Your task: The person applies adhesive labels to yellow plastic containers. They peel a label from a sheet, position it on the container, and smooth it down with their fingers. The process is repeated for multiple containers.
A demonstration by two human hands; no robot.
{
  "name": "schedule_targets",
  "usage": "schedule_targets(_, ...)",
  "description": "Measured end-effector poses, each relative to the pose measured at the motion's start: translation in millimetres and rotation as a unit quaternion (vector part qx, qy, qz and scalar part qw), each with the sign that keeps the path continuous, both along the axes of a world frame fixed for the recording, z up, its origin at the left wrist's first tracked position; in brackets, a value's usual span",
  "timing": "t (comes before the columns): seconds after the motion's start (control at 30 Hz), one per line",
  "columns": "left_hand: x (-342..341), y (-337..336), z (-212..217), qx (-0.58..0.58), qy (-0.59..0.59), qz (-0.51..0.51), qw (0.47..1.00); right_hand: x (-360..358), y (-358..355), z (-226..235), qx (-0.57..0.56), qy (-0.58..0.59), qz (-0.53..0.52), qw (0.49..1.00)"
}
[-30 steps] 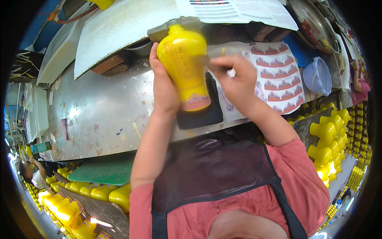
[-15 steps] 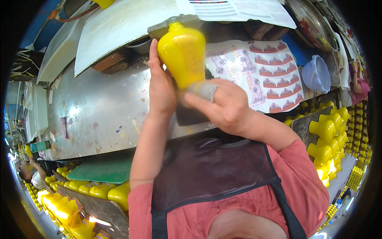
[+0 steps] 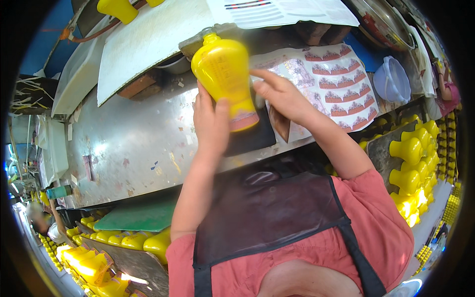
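Note:
A glossy yellow vase (image 3: 221, 67) leans on the work table, its narrow neck against a grey block (image 3: 190, 48). A faint printed panel marks its body, and a pinkish patterned band runs round its foot. My left hand (image 3: 212, 119) grips the vase from the left, thumb across its front. To the right, my right hand (image 3: 284, 96) has its fingers stretched out, fingertips at the vase's edge; I cannot tell whether they touch. A black pad (image 3: 250, 141) lies beneath the foot. Below the right hand, a brown flat wedge-shaped piece (image 3: 280, 124) stands by the pad.
Sheets of patterned decals (image 3: 341, 81) lie at the right, with a pale blue bucket (image 3: 392, 81) beyond. A white board (image 3: 143, 47) rests on bricks at the back left. Several yellow vases (image 3: 410, 166) crowd racks on both sides. Another person (image 3: 52, 222) is at far left.
My right hand has moved up and right, off the vase's foot, uncovering the patterned band. The grey cloth-like thing at its fingers no longer shows. My left hand has shifted lower on the vase.

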State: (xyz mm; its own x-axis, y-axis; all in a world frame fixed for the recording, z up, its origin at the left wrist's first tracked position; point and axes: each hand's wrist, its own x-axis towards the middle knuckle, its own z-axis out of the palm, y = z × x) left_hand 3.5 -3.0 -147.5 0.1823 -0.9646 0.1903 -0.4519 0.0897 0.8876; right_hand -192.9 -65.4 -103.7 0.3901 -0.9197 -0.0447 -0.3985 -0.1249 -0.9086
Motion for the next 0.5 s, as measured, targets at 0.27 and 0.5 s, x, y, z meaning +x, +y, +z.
schedule_targets(0.27, 5.5, 2.0, -12.9, 0.001, 0.16, -0.091, 0.983, 5.4, -4.7, -21.1, 0.018, -0.029, 0.082, 0.996)
schedule_targets(0.5, -1.2, 0.9, -4.1, -0.017, 0.243, -0.096, 0.965, 1.6, -11.0, -9.8, 0.117, -0.089, 0.098, 0.984)
